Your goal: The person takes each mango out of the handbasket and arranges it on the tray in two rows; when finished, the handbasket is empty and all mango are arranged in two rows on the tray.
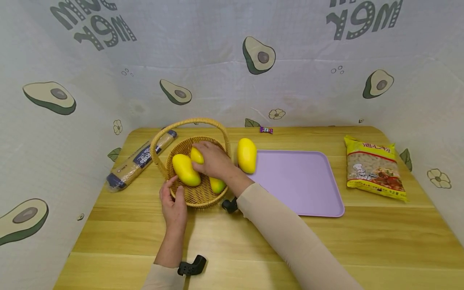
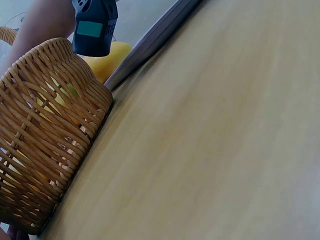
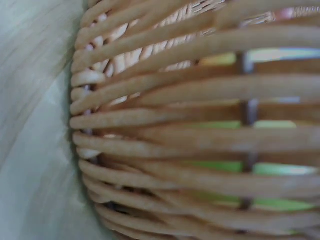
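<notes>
While the right hand [image 1: 214,160] pinches a yellow mango [image 1: 197,154] between fingers and thumb inside the wicker basket [image 1: 201,204], that fruit's long axis is hard to judge, the hand covering much of it. Just left of these fingertips, a second mango [image 1: 186,170] slants from far left to near right. Below the right palm, a green-tinged mango [image 1: 217,185] is partly hidden. The left hand [image 1: 175,206] spreads its thumb and forefinger at the basket's near-left rim; its other fingertips are hard to make out.
</notes>
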Demonstrator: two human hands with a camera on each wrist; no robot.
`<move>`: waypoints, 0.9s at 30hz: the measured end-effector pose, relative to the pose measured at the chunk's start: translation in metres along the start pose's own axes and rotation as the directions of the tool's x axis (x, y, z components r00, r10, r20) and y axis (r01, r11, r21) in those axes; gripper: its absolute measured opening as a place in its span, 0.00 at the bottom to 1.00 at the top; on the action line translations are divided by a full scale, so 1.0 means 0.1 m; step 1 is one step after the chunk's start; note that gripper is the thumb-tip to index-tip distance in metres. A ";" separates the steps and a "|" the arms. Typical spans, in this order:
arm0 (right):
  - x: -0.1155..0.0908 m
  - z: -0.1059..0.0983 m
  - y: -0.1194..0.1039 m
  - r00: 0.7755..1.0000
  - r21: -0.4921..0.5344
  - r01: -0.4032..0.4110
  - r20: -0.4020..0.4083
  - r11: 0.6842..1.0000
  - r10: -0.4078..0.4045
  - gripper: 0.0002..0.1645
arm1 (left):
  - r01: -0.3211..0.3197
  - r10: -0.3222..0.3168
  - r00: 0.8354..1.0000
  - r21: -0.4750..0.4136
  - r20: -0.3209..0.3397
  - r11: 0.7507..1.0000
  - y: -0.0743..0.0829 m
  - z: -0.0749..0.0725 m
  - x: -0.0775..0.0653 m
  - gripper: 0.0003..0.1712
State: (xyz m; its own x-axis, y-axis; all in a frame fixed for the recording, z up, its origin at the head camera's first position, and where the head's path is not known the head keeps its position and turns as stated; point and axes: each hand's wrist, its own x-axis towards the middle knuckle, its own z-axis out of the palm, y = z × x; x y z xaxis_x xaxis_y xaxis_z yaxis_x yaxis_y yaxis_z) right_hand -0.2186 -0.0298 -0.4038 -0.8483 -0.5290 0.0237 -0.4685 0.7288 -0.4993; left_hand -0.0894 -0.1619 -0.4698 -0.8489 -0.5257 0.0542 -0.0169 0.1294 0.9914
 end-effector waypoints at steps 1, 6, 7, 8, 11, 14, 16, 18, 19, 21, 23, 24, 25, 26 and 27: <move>0.00 -0.01 -0.01 1.000 -0.002 0.007 -0.012 1.000 -0.007 0.40 | 0.001 -0.001 1.000 0.000 0.001 1.000 0.00 0.00 0.00 0.20; -0.04 -0.09 -0.07 0.995 0.018 0.045 -0.090 0.999 -0.043 0.40 | 0.004 -0.004 1.000 0.002 0.003 1.000 0.01 0.00 0.00 0.20; -0.05 -0.11 -0.09 0.993 0.037 0.050 -0.107 0.998 -0.046 0.40 | 0.001 -0.001 1.000 0.001 0.003 1.000 0.01 0.00 0.00 0.20; -0.07 -0.13 -0.11 0.992 0.060 0.052 -0.120 0.997 -0.045 0.39 | -0.002 0.002 1.000 0.001 0.001 1.000 0.01 0.00 0.00 0.20; -0.12 -0.18 -0.15 0.989 0.133 0.053 -0.143 0.990 -0.034 0.37 | -0.006 0.006 1.000 -0.003 -0.001 1.000 0.01 0.00 0.00 0.20; -0.18 -0.20 -0.18 0.987 0.174 0.060 -0.156 0.983 -0.033 0.34 | -0.003 0.003 1.000 -0.011 -0.003 1.000 0.01 0.00 0.00 0.20; -0.22 -0.21 -0.19 0.985 0.181 0.072 -0.166 0.981 -0.042 0.33 | 0.000 0.000 1.000 -0.019 -0.002 1.000 0.01 0.00 0.00 0.20; -0.26 -0.21 -0.19 0.982 0.187 0.082 -0.182 0.979 -0.048 0.32 | 0.007 -0.007 1.000 -0.017 -0.003 1.000 0.01 0.00 -0.01 0.20; -0.29 -0.22 -0.20 0.980 0.195 0.089 -0.191 0.977 -0.051 0.31 | 0.008 -0.008 1.000 -0.016 -0.003 1.000 0.01 0.00 -0.01 0.20; -0.33 -0.22 -0.20 0.976 0.211 0.103 -0.210 0.972 -0.058 0.31 | 0.017 -0.017 1.000 -0.013 -0.001 1.000 0.01 0.00 -0.01 0.20; -0.38 -0.23 -0.21 0.972 0.233 0.119 -0.224 0.965 -0.066 0.31 | 0.025 -0.025 1.000 -0.008 -0.002 1.000 0.01 0.00 -0.02 0.20; -0.40 -0.24 -0.21 0.971 0.246 0.130 -0.230 0.961 -0.072 0.30 | 0.028 -0.028 1.000 -0.009 -0.003 1.000 0.01 0.01 -0.02 0.20; -0.43 -0.25 -0.21 0.969 0.260 0.140 -0.234 0.955 -0.078 0.30 | 0.031 -0.031 1.000 -0.010 -0.005 0.999 0.01 0.01 -0.02 0.20; -0.46 -0.26 -0.21 0.968 0.276 0.147 -0.237 0.950 -0.081 0.29 | 0.032 -0.033 0.999 -0.013 -0.005 0.999 0.02 0.01 -0.02 0.21; -0.49 -0.27 -0.21 0.967 0.295 0.156 -0.239 0.943 -0.086 0.29 | 0.034 -0.034 0.999 -0.015 -0.007 0.999 0.02 0.01 -0.02 0.21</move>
State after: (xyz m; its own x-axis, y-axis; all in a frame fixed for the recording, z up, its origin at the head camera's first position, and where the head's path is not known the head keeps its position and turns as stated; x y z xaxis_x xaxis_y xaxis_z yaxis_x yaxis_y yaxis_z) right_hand -0.1736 -0.0069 -0.3709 -0.8394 -0.4702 0.2727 -0.5015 0.4762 -0.7224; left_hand -0.0878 -0.1596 -0.4683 -0.8441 -0.5357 0.0211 -0.0380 0.0989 0.9944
